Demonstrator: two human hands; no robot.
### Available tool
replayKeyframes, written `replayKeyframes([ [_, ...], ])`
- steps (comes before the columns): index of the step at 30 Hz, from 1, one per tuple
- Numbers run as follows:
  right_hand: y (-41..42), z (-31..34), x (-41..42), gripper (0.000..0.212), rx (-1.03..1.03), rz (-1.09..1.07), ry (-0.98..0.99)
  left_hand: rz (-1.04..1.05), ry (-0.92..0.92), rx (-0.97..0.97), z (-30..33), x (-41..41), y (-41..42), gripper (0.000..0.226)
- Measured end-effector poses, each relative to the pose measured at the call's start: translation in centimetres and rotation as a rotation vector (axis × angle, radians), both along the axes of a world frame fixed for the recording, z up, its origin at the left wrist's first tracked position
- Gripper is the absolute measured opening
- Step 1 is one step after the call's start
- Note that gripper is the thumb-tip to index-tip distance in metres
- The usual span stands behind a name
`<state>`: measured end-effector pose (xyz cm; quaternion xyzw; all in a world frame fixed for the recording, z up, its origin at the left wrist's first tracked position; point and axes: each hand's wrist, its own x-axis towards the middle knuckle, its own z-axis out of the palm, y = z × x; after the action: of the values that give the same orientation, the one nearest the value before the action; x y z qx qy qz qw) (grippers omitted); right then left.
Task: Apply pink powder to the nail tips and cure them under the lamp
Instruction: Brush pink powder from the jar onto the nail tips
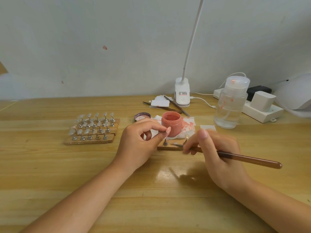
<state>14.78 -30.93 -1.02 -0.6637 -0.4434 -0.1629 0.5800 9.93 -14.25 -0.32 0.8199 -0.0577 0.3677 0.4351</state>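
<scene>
An open jar of pink powder (171,122) stands on a stained white tissue (189,124) at the table's middle. Just in front of it, my left hand (138,143) pinches a pink-coated nail tip (167,131) on its small metal stand (165,142), above a short wooden strip (170,147). My right hand (217,153) grips a brown-handled brush (249,159), its bristle end pointing left over the strip, close to the nail tip. At the far right edge sits the white curing lamp (294,93), partly cut off.
Wooden strips with several clear nail tips on metal stands (93,128) lie to the left. The jar's lid (142,116) lies behind my left hand. A clear pump bottle (231,105), a power strip (262,110), a clip desk lamp (182,93), tweezers (175,105) and white pads (159,102) stand behind.
</scene>
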Motion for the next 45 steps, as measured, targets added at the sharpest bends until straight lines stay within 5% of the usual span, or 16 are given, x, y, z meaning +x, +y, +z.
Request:
replayKeyframes([
  [12,0.55,0.52,0.39,0.027,-0.021,-0.102,-0.182,-0.038,0.038,0.012,0.19,-0.11,-0.17,0.010],
  [19,0.20,-0.05,0.52,0.055,-0.059,-0.074,-0.155,-0.035,0.045,0.007,-0.02,0.08,-0.04,0.021],
  [24,0.61,0.45,0.41,0.029,-0.053,-0.103,-0.196,-0.048,0.037,0.037,0.08,-0.02,-0.07,0.017],
  [29,0.35,-0.12,0.67,0.054,-0.043,-0.128,-0.227,-0.038,0.060,0.030,0.14,-0.12,-0.11,0.017],
  [33,0.75,0.14,0.70,0.043,-0.072,-0.185,-0.295,-0.042,0.050,0.055,0.24,-0.17,-0.16,0.019],
  [45,0.48,-0.12,0.93,0.056,-0.061,-0.156,-0.272,-0.041,0.050,0.042,0.03,-0.12,-0.10,0.021],
])
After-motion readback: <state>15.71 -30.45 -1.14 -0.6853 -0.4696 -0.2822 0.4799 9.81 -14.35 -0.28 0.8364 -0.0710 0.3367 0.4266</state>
